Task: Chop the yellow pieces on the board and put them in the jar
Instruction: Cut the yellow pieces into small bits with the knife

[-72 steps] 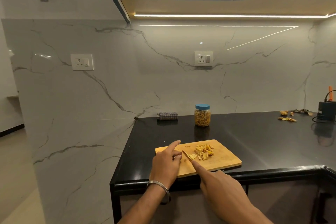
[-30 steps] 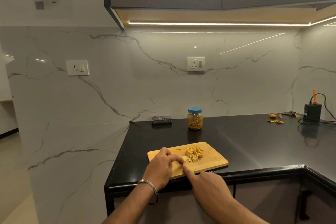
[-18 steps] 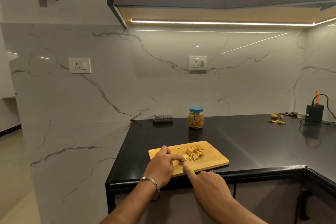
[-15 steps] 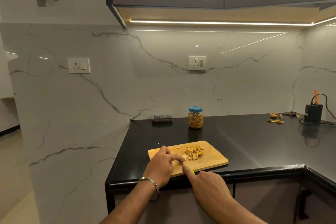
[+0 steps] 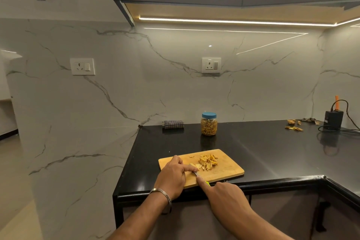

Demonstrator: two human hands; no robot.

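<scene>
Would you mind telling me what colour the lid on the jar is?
The lid on the jar is blue, shown in the head view.

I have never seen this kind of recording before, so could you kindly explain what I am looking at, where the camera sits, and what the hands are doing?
There is no machine here: a person wears one camera on the head, looking forward and down. On the black counter lies a wooden board with a pile of yellow pieces. The left hand steadies a piece at the pile's near edge. The right hand grips a small knife, forefinger along its back. Behind stands a blue-lidded jar, closed and holding similar pieces, beside a folded cloth.
</scene>
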